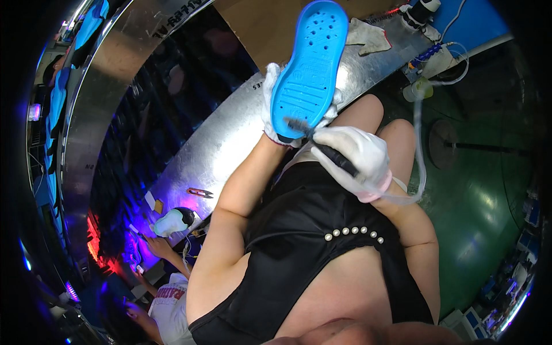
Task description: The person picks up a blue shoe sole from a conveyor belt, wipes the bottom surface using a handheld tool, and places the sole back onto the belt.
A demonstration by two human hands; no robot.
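Observation:
A bright blue shoe sole (307, 75) is tilted up in front of me, its ribbed face and the round holes near its far end in view. My left hand (268, 99), in a white knit glove, is closed around its near half from behind; most of the fingers are hidden. My right hand (357, 150), also in a white glove, grips a black-handled brush (335, 159). The dark, slightly blurred bristles lie over the sole's near end; whether they touch it I cannot tell. A clear tube (421, 146) loops beside my right wrist.
On the curved metal table (201, 144) lie red-handled thread snips (199, 192), and a spare glove (368, 37) rests beyond the sole. Cardboard (247, 29) covers the far part. At lower left, a co-worker's hand (163, 248) is near a pale shoe (172, 222). A translucent cup (418, 91) is at right.

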